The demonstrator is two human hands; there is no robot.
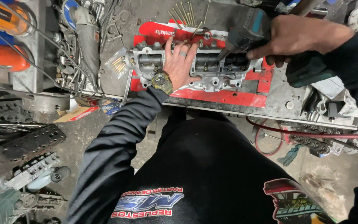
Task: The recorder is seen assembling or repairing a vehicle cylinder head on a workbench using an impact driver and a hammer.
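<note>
Head: left hand (pixel 180 62) flat on ribbed cast-metal cylinder head (pixel 206 68)

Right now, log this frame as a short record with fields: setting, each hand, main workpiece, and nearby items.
setting: cluttered metal workbench seen from above
left hand: left hand pressed flat on the cylinder head, fingers spread, ring and wristwatch on
right hand: right hand gripping a cordless power tool, its nose down at the cylinder head
under workpiece: red sheet
nearby: long bolts behind the head, angle grinder to the left, red hose along the bench edge
</note>
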